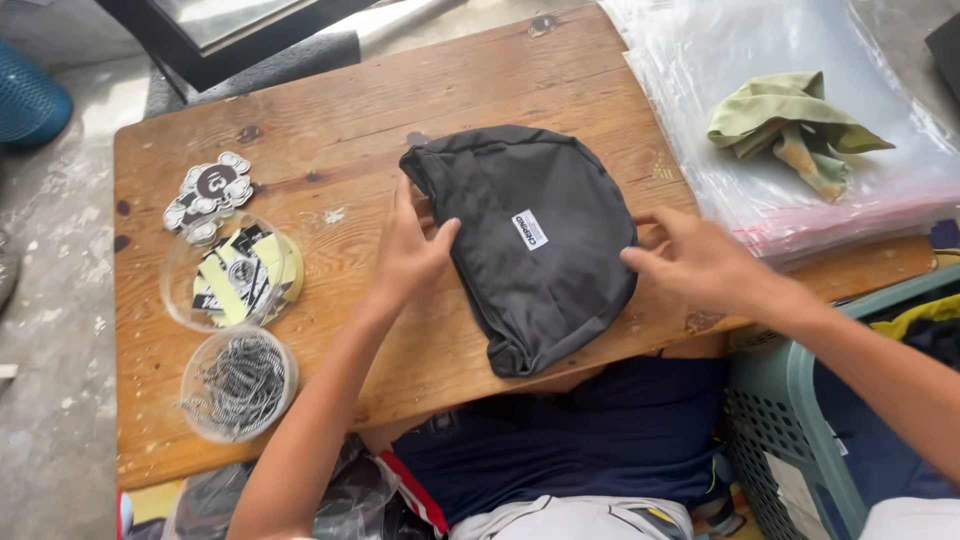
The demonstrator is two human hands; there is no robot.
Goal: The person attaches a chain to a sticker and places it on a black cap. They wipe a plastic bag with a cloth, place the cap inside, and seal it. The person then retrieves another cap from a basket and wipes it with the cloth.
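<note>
A dark grey folded fabric piece (530, 240) with a small white sewn label lies on the wooden table (340, 130), reaching toward the near edge. My left hand (408, 252) rests at its left edge, thumb on the fabric and fingers spread on the wood. At the right edge my right hand (695, 262) touches the cloth with its fingers apart. Neither hand has closed around anything.
A clear round tub of yellow and black tags (232, 275), a tub of metal clips (238, 384) and a pile of stickers (208, 194) sit at the left. A stack of clear plastic bags (800, 60) with an olive cloth (790, 125) lies at the right. A green laundry basket (790, 430) stands beside me.
</note>
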